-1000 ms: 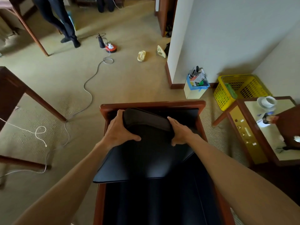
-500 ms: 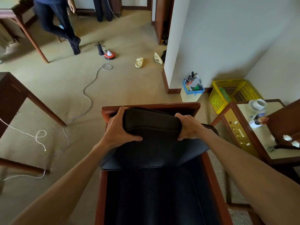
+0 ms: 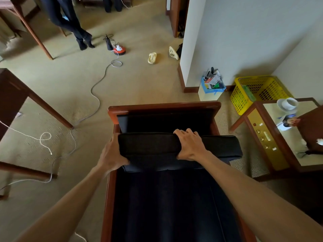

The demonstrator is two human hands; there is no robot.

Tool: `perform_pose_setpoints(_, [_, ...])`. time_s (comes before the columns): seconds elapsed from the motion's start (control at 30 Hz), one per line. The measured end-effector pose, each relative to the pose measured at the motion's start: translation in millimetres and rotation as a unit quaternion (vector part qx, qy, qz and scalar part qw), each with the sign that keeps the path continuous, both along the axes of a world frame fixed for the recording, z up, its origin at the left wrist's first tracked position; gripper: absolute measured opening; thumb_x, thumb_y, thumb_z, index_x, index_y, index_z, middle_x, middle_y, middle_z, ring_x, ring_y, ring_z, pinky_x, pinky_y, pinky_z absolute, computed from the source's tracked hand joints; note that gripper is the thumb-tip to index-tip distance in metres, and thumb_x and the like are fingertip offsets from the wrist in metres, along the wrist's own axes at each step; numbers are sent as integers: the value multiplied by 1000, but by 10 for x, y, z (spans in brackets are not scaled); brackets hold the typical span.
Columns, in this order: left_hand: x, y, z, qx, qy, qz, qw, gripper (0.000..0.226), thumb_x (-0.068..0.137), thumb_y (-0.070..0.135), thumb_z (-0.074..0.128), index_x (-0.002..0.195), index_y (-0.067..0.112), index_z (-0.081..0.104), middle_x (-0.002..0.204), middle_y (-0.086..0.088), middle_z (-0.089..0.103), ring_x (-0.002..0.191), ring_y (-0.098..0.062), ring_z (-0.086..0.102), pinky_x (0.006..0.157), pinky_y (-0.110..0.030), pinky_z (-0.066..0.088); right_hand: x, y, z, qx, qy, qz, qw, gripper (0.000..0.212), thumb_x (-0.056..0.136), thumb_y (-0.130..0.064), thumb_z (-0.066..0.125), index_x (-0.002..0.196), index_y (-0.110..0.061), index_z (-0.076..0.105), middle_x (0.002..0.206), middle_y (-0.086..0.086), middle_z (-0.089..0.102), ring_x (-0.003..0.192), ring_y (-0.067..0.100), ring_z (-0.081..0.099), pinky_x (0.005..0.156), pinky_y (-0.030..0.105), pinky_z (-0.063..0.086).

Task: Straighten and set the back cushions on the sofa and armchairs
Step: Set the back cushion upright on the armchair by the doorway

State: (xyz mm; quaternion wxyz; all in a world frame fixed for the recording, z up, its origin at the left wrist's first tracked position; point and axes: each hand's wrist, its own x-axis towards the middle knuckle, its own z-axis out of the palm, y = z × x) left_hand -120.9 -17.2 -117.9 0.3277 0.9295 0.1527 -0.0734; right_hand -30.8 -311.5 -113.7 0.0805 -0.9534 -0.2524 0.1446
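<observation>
the tan carpet [image 3: 139, 81] fills most of the frame, and at the centre bottom stands the armchair [image 3: 164, 106], its red-brown wooden frame running from the lower edge up to the middle. you hold the black back cushion [image 3: 150, 145] across the chair at mid frame, lying crosswise with its right end jutting past the chair's right arm. your left hand [image 3: 111, 154] grips the cushion's left end, thumb underneath at the lower edge. your right hand [image 3: 190, 145] grips the cushion near its middle, fingers curled over the top edge and thumb at the lower edge. at the right edge of the frame sits a wooden side table [image 3: 272, 145] with a white cup [image 3: 289, 103] on a saucer. just above it, by the wall, stands a yellow basket [image 3: 258, 91], and to its left a small box of clutter [image 3: 210, 88]. a grey cable [image 3: 97, 95] winds across the carpet from centre left up to a red round device [image 3: 119, 49]. at the upper left a person's dark-trousered legs [image 3: 70, 20] show beside a table leg.
</observation>
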Motion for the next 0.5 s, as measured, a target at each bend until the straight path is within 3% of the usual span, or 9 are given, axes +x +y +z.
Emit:
perform_pose_setpoints(0.07, [15,-54,-112,43,31,2,999,98,47,15,83,130,17,31,115,-8,49,102,-31,55,77,-46,54,-51,13,-142,6,-5,3,1000,91,61,-42,79,139,-22,38,131,0,54,119,28,46,101,43,38])
perform_pose_setpoints(0.13, [26,-137,-232,135,75,-19,988,103,50,22,84,137,17,29,132,-11,42,121,-35,45,90,-52,50,-111,49,-308,13,-2,19,1000,94,64,-42,78,145,-22,35,137,1,51,124,27,45,107,41,35])
perform_pose_setpoints(0.2, [67,-282,-313,211,126,-54,968,105,58,31,85,143,12,27,146,-11,31,140,-35,26,106,-57,37,-192,94,-480,17,0,41,999,97,70,-44,77,151,-23,29,145,1,45,133,26,41,114,43,28])
perform_pose_setpoints(0.33, [208,-534,-424,244,149,-97,954,113,65,32,85,151,11,14,155,-10,22,148,-40,7,115,-63,14,-199,-52,-608,-8,-11,31,999,111,69,-55,76,157,-25,15,154,2,33,144,26,29,120,52,12])
perform_pose_setpoints(0.43, [252,-677,-527,273,106,-169,941,119,64,35,85,153,17,8,156,-9,22,149,-37,6,116,-64,5,-101,-458,-621,-75,-32,30,996,127,57,-58,80,157,-26,10,154,7,32,142,31,31,118,56,17])
perform_pose_setpoints(0.5, [243,-774,-581,293,88,-202,930,123,64,38,85,154,19,3,155,-10,21,149,-37,8,115,-64,3,-89,-664,-649,-104,-48,22,993,131,48,-54,84,156,-23,16,147,11,40,134,34,40,114,55,26])
